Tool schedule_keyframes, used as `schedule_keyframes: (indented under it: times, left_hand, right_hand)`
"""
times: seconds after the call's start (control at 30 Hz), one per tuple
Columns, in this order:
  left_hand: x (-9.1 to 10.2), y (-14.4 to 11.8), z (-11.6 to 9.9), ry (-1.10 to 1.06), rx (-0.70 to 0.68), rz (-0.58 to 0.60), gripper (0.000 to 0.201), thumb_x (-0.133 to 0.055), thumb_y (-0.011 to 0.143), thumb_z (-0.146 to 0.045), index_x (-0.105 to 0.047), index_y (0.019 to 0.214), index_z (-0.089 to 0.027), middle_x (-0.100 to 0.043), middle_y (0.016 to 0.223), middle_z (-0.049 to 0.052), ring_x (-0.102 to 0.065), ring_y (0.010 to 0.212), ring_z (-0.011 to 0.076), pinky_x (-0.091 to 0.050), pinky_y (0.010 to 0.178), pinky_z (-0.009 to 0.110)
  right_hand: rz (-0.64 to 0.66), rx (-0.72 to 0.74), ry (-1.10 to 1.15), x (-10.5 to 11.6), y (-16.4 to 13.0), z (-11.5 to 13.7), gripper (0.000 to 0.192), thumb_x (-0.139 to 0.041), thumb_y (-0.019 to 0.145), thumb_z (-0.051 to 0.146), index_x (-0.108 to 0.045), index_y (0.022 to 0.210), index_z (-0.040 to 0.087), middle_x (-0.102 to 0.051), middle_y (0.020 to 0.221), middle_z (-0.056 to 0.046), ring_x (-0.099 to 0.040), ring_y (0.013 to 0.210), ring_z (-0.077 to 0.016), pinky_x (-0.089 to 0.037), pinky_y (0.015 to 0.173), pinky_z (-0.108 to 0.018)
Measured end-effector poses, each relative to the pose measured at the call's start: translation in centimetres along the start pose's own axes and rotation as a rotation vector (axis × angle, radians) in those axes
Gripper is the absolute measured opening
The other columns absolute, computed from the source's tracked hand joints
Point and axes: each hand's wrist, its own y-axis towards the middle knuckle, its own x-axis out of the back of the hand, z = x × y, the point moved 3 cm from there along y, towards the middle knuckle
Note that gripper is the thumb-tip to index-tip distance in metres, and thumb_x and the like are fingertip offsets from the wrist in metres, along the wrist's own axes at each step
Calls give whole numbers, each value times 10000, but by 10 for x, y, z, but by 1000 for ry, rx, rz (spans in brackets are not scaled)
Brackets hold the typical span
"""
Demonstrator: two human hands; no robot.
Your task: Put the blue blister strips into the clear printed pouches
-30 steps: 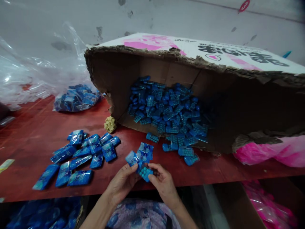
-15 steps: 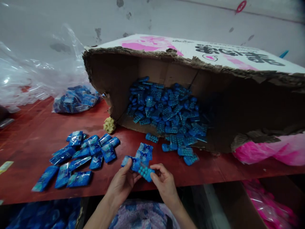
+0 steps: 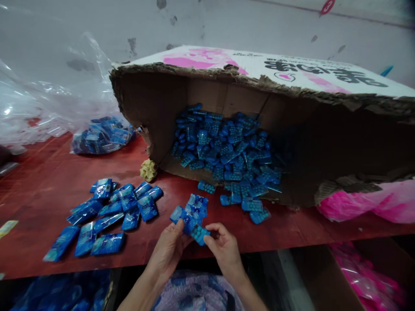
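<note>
My left hand (image 3: 171,242) pinches a printed blue sleeve (image 3: 189,225), thumb on top. With its thumb and fingers, my right hand (image 3: 224,245) grips the outer end of a blue blister pack (image 3: 199,234) of round pieces, whose other end is inside the sleeve. Just beyond my hands, a few flat printed sleeves (image 3: 198,202) lie overlapping on the red table (image 3: 181,188). Loose blister packs (image 3: 252,204) lie to the right at the mouth of the box. Several filled-looking blue packets (image 3: 112,207) are spread out left of my hands.
A torn cardboard box (image 3: 201,88) lies on its side, with a heap of blister packs (image 3: 223,142) inside. A clear bag of blue packets (image 3: 102,134) and a crumpled yellowish lump (image 3: 148,170) are on the left. Pink plastic (image 3: 369,201) hangs at the right.
The blister pack has slid further into the sleeve, so less of it shows. My left hand has shifted slightly right, toward my right hand.
</note>
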Motion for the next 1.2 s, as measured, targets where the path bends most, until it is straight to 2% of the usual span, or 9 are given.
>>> schedule_keyframes:
  times: [0.17,0.3,0.4,0.5,0.63,0.9,1.0,1.07,1.2]
  left_hand:
    - [-7,-4,7,29,39,72,141,-682,664,-255,-659,743,-141,-709,736,46,-642,688,168,-485,743,306]
    - [-9,-10,8,34,127,195,182,-645,703,-230,-669,857,-138,-704,851,72,-641,768,180,-473,787,328]
    - [-10,-12,6,28,186,316,239,-621,725,-218,-659,946,-134,-697,904,93,-642,771,182,-468,790,335]
    - [-10,-11,5,-8,209,420,254,-623,716,-188,-659,961,-133,-700,899,97,-642,798,197,-454,815,343]
    - [-10,-10,8,-43,223,470,281,-624,710,-165,-653,987,-129,-702,911,102,-630,875,214,-426,863,348]
    - [-8,-11,16,-130,101,229,127,-608,740,-207,-682,782,-113,-720,796,78,-653,771,169,-489,771,278]
    - [17,-10,-11,-257,-20,30,198,-566,767,-306,-670,805,-141,-725,805,89,-660,829,235,-510,778,376]
    - [41,-11,-41,-397,-237,-93,342,-521,760,-450,-651,859,-150,-722,860,96,-651,873,261,-531,747,407]
    - [70,-17,-73,-496,-388,-170,511,-406,786,-535,-606,952,-95,-709,895,147,-651,878,246,-551,707,371]
  right_hand:
    - [15,52,-29,-1,1,-2,243,-654,702,319,-609,914,209,-586,801,-10,-553,737,-156,-465,691,-257]
    - [99,77,50,5,14,-7,693,-738,593,450,-473,1205,259,-546,1058,-35,-516,1003,-208,-371,921,-344]
    - [284,80,161,5,20,-2,927,-752,507,532,-344,1309,309,-458,1228,-59,-482,1095,-233,-344,953,-369]
    - [436,56,254,0,19,7,964,-763,500,508,-291,1327,351,-476,1208,-53,-527,1048,-217,-404,889,-348]
    - [450,47,256,-2,15,12,913,-757,533,481,-313,1320,353,-518,1162,-39,-540,1026,-205,-432,853,-324]
    - [244,202,-1,-4,9,6,613,-609,703,531,-456,1240,280,-596,1028,-45,-567,919,-195,-457,791,-292]
    - [197,323,-321,-4,13,14,380,-578,798,380,-529,1159,268,-601,1018,-41,-553,940,-195,-432,839,-308]
    - [130,385,-558,-5,21,19,245,-536,836,269,-576,1077,250,-602,992,-42,-543,927,-193,-422,831,-312]
    - [19,399,-1019,-12,40,19,179,-544,825,219,-603,994,228,-606,954,-55,-514,901,-224,-391,788,-345]
